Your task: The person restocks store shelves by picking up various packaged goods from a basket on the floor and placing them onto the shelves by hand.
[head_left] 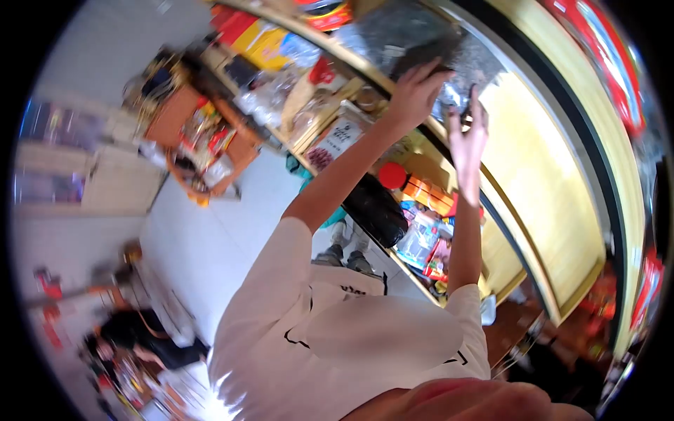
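My left hand [420, 95] reaches over the upper shelf, its fingers stretched out and apart beside a dark grey, shiny sheet or bag [414, 35]. I cannot tell whether the fingertips touch it. Close to its right, my right hand [469, 133] has its fingers curled round a small dark item [466, 112], blurred by motion. Crumpled clear plastic [449, 102] lies between the two hands, at the end of the pale wooden shelf board [540, 175].
Below, an open shelf holds a white printed packet [338, 140], a red-lidded jar [392, 175], orange boxes [428, 193] and a black bag [375, 210]. An orange chair [172, 119] heaped with packets stands at left. Red packages [604, 56] line the upper right.
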`<state>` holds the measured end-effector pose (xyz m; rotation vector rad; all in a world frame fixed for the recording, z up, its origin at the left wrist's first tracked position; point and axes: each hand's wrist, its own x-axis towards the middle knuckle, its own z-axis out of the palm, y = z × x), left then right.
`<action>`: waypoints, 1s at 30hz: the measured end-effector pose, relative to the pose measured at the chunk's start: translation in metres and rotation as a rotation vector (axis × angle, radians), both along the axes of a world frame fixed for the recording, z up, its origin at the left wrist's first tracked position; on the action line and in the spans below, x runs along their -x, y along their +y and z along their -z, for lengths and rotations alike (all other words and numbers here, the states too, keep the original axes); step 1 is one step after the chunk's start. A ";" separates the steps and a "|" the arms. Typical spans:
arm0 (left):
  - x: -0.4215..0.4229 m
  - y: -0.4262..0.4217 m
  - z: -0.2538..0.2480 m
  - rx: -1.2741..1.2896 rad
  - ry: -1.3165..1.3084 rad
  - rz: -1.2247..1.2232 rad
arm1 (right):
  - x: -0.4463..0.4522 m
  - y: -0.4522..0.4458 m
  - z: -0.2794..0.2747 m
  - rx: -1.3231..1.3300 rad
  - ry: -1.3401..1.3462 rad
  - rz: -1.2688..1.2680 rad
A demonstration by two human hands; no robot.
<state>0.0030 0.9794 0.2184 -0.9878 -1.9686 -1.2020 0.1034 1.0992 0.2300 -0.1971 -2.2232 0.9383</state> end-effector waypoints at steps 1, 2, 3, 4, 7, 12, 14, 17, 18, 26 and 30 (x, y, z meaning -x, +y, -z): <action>0.017 -0.008 0.014 0.133 0.030 -0.119 | 0.017 0.006 0.014 -0.179 0.088 -0.033; 0.018 -0.021 0.015 0.272 -0.008 -0.213 | 0.033 0.006 0.027 -0.085 0.070 -0.118; 0.019 -0.026 0.021 0.304 -0.138 -0.270 | 0.049 0.002 0.034 -0.045 0.072 -0.184; 0.022 -0.039 0.025 0.244 -0.155 -0.186 | 0.051 -0.011 0.026 -0.039 -0.005 -0.170; 0.022 -0.068 0.017 0.408 -0.370 -0.135 | 0.090 -0.019 0.056 0.091 -0.062 -0.238; 0.008 -0.095 0.026 0.302 -0.384 -0.054 | 0.087 -0.025 0.056 -0.075 0.030 -0.068; -0.011 -0.119 0.040 0.258 -0.361 -0.075 | 0.071 -0.038 0.055 0.139 0.048 0.031; -0.052 -0.182 0.090 0.078 -0.237 -0.144 | 0.040 -0.074 0.058 0.168 0.235 0.015; -0.068 -0.209 0.122 0.196 -0.253 -0.227 | 0.030 -0.089 0.064 0.181 0.195 -0.007; -0.350 -0.528 0.337 0.270 -1.623 -0.884 | -0.053 -0.332 0.212 0.039 -0.399 -0.644; -0.521 -0.676 0.397 0.185 -2.232 -1.191 | -0.109 -0.465 0.276 0.119 -0.662 -0.937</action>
